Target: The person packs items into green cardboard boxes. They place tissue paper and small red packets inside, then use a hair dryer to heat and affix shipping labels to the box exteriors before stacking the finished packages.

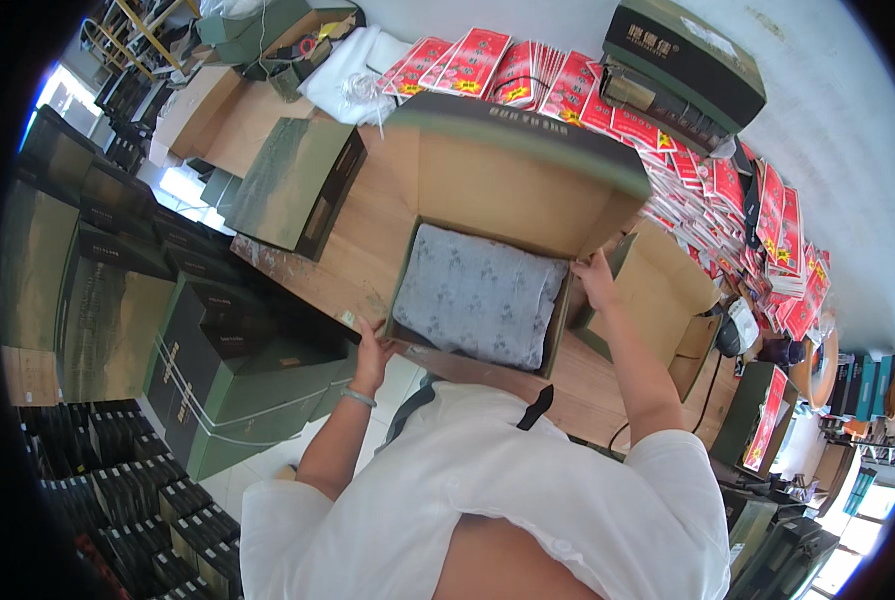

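Observation:
In front of me on the wooden table stands a dark green cardboard box with its lid raised at the far side, showing a brown inside. A bundle in grey patterned wrapping paper fills most of it. My left hand grips the box's near left corner, fingers along its outer side and a band on the wrist. My right hand is closed on the right edge, where the lid meets the side wall. Which of the two it pinches is hard to see.
A closed green box lies to the left on the table. An open brown carton stands right. Red printed packets are piled along the wall, with dark boxes on top. Large strapped cartons stand at the left.

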`<state>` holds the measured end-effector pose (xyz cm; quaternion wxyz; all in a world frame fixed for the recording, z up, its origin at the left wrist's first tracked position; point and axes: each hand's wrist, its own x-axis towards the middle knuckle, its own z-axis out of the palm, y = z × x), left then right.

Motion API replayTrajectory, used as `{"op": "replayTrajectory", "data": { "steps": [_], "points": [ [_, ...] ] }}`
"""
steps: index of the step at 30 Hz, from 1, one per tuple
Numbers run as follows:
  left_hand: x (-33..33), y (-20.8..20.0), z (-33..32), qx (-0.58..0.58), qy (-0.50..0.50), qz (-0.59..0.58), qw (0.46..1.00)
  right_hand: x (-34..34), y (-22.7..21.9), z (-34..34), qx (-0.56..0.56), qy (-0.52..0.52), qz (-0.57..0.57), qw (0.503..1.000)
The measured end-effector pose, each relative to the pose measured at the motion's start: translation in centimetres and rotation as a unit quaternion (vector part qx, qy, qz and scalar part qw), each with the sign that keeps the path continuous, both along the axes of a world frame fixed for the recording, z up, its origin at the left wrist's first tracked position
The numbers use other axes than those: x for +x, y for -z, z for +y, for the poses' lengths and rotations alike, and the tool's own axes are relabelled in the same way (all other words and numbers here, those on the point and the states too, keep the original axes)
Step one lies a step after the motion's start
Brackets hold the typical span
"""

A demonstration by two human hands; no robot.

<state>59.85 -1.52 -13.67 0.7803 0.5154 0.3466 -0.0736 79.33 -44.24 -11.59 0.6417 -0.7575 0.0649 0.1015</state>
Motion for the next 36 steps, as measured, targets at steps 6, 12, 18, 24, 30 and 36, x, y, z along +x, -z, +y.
{"op": "replayTrajectory", "data": {
  "steps": [6,12,18,24,30,36],
  "points": [
    [0.7,-4.0,2.7,-0.004,0.052,0.081,0.995,-5.4,-3.4,-1.0,0.044,-0.036,-0.062,0.996],
    [3.1,-8.0,2.0,0.093,0.168,-0.014,0.981,-14.9,-2.9,4.3,-0.011,0.055,0.105,0.993],
    [4.6,-4.9,0.4,0.221,0.276,-0.088,0.931,-16.3,-0.9,5.9,-0.171,0.070,0.107,0.977],
    [4.6,-1.4,1.5,0.183,0.302,-0.110,0.929,-16.4,0.2,6.4,-0.149,0.090,0.064,0.983],
    [8.3,-0.8,5.2,0.158,0.303,-0.074,0.937,-16.9,-3.1,9.9,-0.167,0.099,0.036,0.980],
    [14.2,1.0,11.7,0.163,0.137,-0.149,0.966,-15.9,-13.4,17.4,-0.251,-0.069,-0.219,0.940]
  ]
}}
